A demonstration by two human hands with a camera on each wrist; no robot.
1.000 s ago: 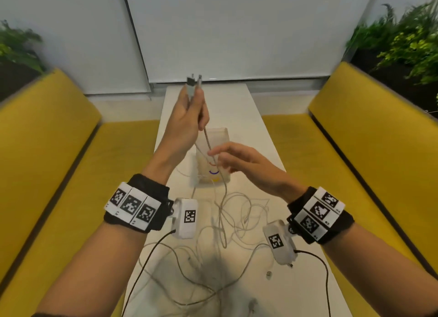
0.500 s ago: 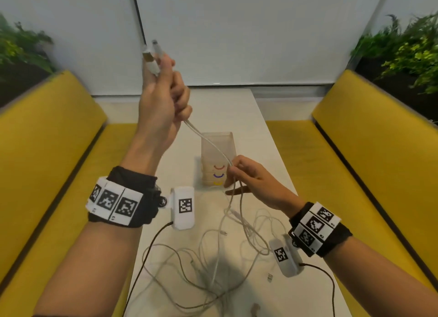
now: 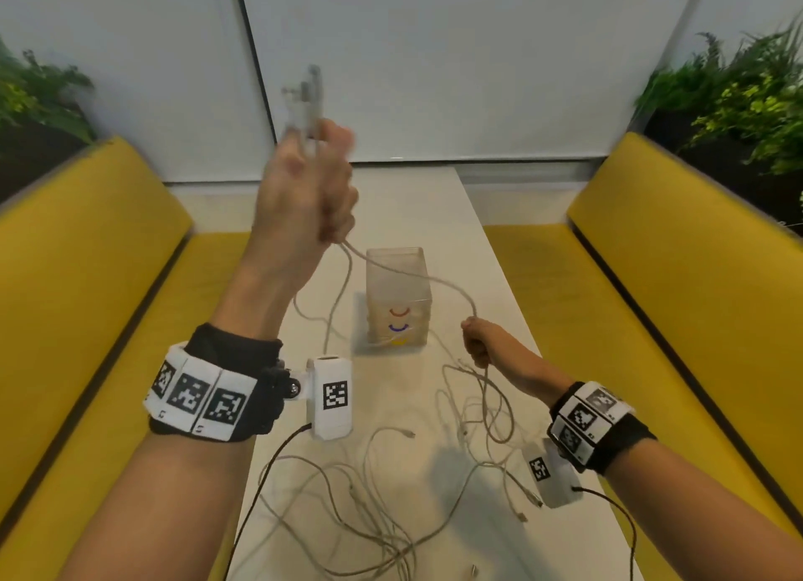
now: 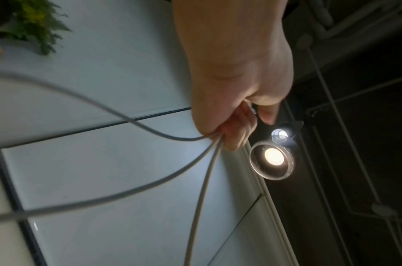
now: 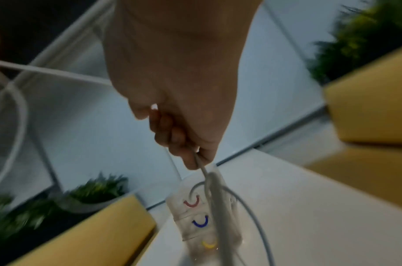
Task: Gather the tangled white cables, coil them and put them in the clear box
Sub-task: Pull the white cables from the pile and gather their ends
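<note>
Fingers of the left hand (image 3: 304, 198) are curled tight round a bunch of thin white cables (image 3: 391, 515), with their plug ends (image 3: 304, 98) sticking up blurred above the fist; the left wrist view shows three strands (image 4: 195, 180) leaving the bottom of that closed fist (image 4: 236, 90). Fingers of the right hand (image 3: 482, 341) are curled as well, gripping a single white cable strand (image 3: 434, 281) that runs in a sagging arc across to the left hand. From the right wrist camera the strand (image 5: 201, 166) leaves the closed fingers (image 5: 172, 136) of that hand (image 5: 179, 75) and hangs down in front of the box.

Nearest the camera, most of the cables lie in a loose tangle on the long white table (image 3: 486, 276), between and below the two forearms. Both wrists wear black bands with white marker blocks. More loops lie under the right wrist, and one strand rises from the heap to the right hand.

Further along the table stands the clear plastic box (image 3: 399, 298), upright, with red, blue and yellow curved marks on its near side. It sits between the two hands, lower than the raised left one. Whether any cable lies inside it cannot be told.

Yellow bench seats (image 3: 87, 276) flank the table, green plants (image 3: 738, 98) stand behind them, and a pale panelled wall (image 3: 434, 59) closes the far end.
</note>
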